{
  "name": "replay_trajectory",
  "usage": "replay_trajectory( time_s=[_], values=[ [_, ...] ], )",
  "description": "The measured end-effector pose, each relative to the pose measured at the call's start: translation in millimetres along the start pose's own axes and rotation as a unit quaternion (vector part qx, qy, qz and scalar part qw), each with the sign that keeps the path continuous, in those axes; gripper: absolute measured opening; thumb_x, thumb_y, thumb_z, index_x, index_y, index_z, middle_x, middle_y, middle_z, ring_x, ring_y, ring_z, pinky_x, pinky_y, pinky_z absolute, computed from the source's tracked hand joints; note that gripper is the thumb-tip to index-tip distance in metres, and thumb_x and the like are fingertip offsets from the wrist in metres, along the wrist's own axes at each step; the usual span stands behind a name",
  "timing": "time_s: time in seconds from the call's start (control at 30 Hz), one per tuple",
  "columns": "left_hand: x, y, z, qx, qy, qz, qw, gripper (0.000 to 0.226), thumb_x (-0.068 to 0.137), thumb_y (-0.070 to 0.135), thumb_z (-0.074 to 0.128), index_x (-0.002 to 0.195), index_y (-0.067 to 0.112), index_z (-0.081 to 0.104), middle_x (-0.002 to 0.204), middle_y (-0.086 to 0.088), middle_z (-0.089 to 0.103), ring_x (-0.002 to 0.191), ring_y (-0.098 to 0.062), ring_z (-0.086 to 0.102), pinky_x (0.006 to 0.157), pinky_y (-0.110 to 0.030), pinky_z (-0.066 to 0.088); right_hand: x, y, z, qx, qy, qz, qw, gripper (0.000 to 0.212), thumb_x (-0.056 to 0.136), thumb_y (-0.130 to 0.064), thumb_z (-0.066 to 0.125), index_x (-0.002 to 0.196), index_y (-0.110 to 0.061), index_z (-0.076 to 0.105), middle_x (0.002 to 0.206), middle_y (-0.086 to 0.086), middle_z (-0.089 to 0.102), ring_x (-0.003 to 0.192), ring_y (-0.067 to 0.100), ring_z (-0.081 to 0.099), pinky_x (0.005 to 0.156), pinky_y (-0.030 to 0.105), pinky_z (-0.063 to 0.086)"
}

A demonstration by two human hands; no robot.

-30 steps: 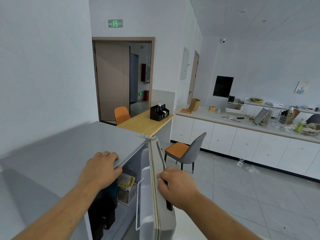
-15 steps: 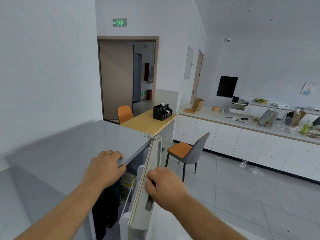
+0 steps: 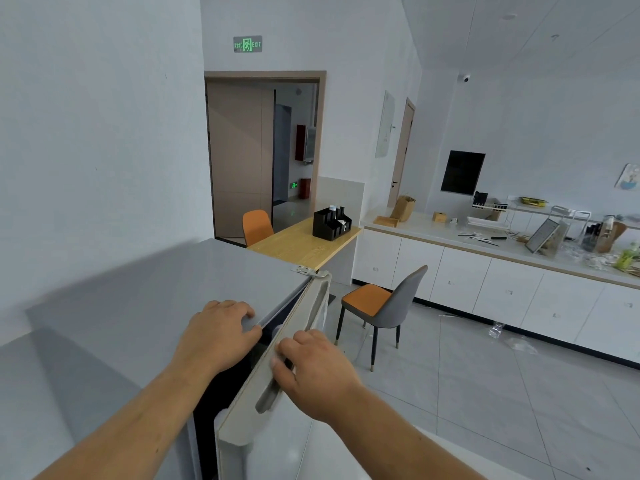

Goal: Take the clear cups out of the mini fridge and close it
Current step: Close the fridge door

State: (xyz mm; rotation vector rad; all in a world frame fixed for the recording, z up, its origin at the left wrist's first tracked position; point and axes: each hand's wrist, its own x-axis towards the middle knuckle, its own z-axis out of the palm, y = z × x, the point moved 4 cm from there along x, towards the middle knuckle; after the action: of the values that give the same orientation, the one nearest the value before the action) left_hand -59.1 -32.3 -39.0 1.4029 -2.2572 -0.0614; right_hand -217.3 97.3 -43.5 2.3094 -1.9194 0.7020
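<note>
Closing the grey box-shaped mini fridge point(image 3: 166, 292): your right grip point(image 3: 311, 368) clasps its door's point(image 3: 308, 303) recessed handle point(image 3: 265, 401), left grip point(image 3: 221, 337) hooks its top edge, so free those fingers before the final push; clear cups unseen.

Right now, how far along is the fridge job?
Done: unclear; no cups are in view. In hand: the right hand grips the door, ajar by a narrow gap; the left hand holds the fridge top. Left: shutting it fully.

Single head view, looking forward and down, close above mini fridge point(image 3: 145, 299)
</note>
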Motion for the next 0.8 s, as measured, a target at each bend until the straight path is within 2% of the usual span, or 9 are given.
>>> replay_trajectory(
  time_s=[0.1, 0.27, 0.4, 0.63, 0.8],
  values=[
    [-0.4, -0.8, -1.0, -0.028, -0.003, -0.006, 1.000, 0.044, 0.083, 0.063, 0.051, 0.115, 0.037, 0.067, 0.122, 0.018, 0.068, 0.116, -0.012, 0.052, 0.093, -0.036, 0.047, 4.1, -4.5, 3.8, 0.000, 0.004, -0.008, 1.000, 0.042, 0.103, -0.052, 0.032, 0.107, -0.023, 0.062, 0.093, -0.005, 0.054, 0.092, 0.013, 0.042, 0.082, 0.027, 0.035],
    [-0.5, -4.9, -0.3, -0.081, -0.018, -0.033, 0.996, 0.042, 0.077, 0.064, 0.052, 0.110, 0.042, 0.067, 0.117, 0.018, 0.067, 0.115, -0.009, 0.053, 0.092, -0.035, 0.050, 7.3, -8.1, 9.3, 0.012, -0.003, -0.013, 1.000, 0.046, 0.103, -0.054, 0.032, 0.126, -0.025, 0.060, 0.106, -0.004, 0.057, 0.104, 0.013, 0.043, 0.093, 0.029, 0.039],
    [-0.3, -6.9, -0.4, -0.110, -0.021, -0.046, 0.993, 0.035, 0.075, 0.064, 0.053, 0.099, 0.044, 0.069, 0.110, 0.018, 0.066, 0.109, -0.007, 0.054, 0.089, -0.037, 0.053, 9.3, -9.2, 11.4, 0.011, -0.004, -0.014, 1.000, 0.049, 0.101, -0.055, 0.035, 0.133, -0.026, 0.057, 0.112, -0.005, 0.057, 0.110, 0.013, 0.044, 0.097, 0.030, 0.040],
    [1.7, -8.8, -1.3, -0.121, -0.020, -0.040, 0.992, 0.030, 0.075, 0.061, 0.053, 0.091, 0.043, 0.071, 0.101, 0.023, 0.067, 0.103, -0.004, 0.053, 0.086, -0.034, 0.051, 16.2, -15.4, 15.8, 0.004, -0.012, -0.015, 1.000, 0.048, 0.099, -0.056, 0.040, 0.132, -0.025, 0.056, 0.114, -0.004, 0.057, 0.113, 0.014, 0.044, 0.097, 0.033, 0.045],
    [2.9, -10.1, -0.2, -0.125, -0.022, -0.043, 0.991, 0.028, 0.074, 0.059, 0.052, 0.088, 0.043, 0.070, 0.099, 0.024, 0.067, 0.103, -0.003, 0.053, 0.085, -0.032, 0.049, 23.4, -19.7, 19.2, -0.007, -0.019, -0.006, 1.000, 0.047, 0.098, -0.059, 0.038, 0.126, -0.026, 0.057, 0.106, -0.005, 0.054, 0.103, 0.012, 0.043, 0.090, 0.033, 0.047]
  ],
)
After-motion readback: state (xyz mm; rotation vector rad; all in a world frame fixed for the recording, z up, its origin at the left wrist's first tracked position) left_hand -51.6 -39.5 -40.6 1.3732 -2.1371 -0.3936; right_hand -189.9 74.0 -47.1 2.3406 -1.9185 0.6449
